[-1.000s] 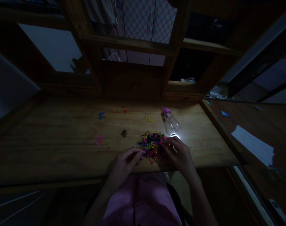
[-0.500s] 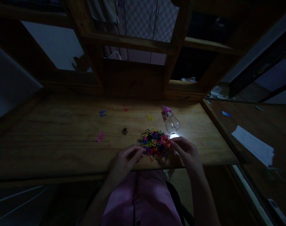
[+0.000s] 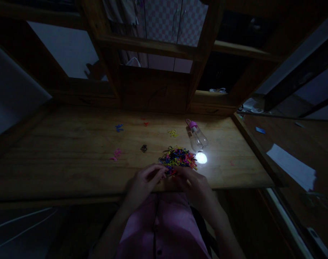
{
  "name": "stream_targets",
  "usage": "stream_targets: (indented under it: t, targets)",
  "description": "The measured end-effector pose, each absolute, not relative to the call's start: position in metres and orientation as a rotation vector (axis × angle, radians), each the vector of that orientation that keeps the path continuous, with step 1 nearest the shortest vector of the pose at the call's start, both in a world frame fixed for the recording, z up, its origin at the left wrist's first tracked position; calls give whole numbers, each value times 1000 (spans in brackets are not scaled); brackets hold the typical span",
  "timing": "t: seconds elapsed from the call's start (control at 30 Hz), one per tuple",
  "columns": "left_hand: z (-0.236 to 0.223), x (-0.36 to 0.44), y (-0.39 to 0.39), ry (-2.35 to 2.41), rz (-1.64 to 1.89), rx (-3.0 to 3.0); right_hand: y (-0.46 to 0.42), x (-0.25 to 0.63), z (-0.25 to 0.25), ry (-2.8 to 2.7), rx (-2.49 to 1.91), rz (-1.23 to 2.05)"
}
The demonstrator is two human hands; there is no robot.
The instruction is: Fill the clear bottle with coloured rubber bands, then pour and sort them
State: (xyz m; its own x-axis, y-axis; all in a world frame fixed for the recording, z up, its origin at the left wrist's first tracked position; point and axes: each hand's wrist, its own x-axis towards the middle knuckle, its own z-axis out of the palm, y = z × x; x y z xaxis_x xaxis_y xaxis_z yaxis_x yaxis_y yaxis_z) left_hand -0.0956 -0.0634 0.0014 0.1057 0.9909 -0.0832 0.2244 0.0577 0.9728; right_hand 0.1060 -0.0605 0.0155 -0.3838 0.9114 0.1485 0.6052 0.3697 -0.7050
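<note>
A tangled heap of small multicoloured rubber bands lies near the desk's front edge. My left hand is at its lower left side, thumb and fingertips pinched together; what they hold is too small to make out. Across the near side of the heap reaches my right hand, its fingers closed and pointing left, close to the left fingertips. A red band shows by the right fingertips, but I cannot tell whether it is gripped. Beyond the heap are little groups of yellow bands, black bands, pink bands, blue bands and red bands.
A clear bulb-shaped bottle with a pink cap lies right of the heap, beside a bright spot of light. A wooden shelf unit rises behind the desk. White paper rests on the surface at right.
My right hand has moved left from the heap's right side to its near side, by the left fingertips. The bright light spot is now uncovered. My left hand has stayed nearly in place.
</note>
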Motion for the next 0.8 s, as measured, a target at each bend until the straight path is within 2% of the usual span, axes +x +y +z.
stream_targets:
  t: [0.2, 0.33, 0.8]
  targets:
    - [0, -96, -63, 1309, 975, 1374, -65, 90, -4, -2267, -1478, 376]
    - [0, -96, -64, 1315, 985, 1381, -69, 84, -12, -2183, -1503, 279]
    - [1, -96, -65, 1304, 976, 1375, -69, 88, 5, -1795, -1345, 576]
